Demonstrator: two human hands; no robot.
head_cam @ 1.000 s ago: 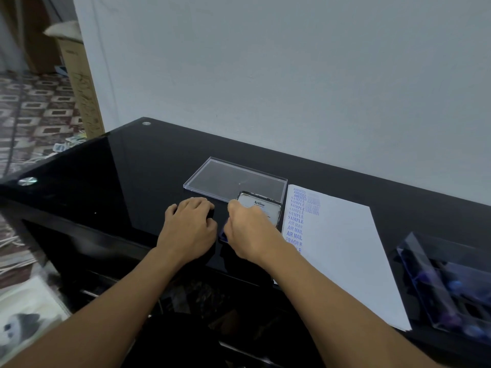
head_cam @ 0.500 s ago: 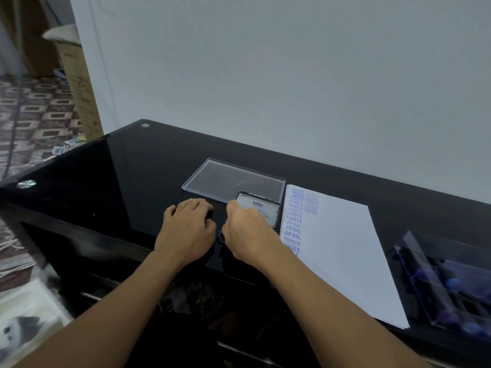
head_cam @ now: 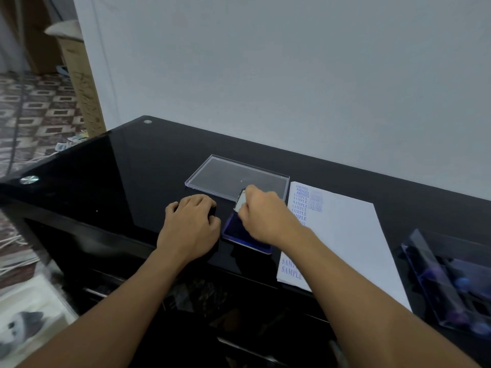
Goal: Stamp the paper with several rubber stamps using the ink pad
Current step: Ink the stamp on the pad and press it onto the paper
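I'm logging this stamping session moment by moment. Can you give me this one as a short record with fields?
right hand: pinches the lid of the ink pad, holding it tilted up
ink pad: open, blue surface showing, on the table
left hand: rests on the table left of the pad, fingers curled; unclear if it holds anything
paper: right of the pad, blue AMENDED and SAMPLE prints down its left edge
clear tray: flat, behind the pad
clear case: far right, contents blurred
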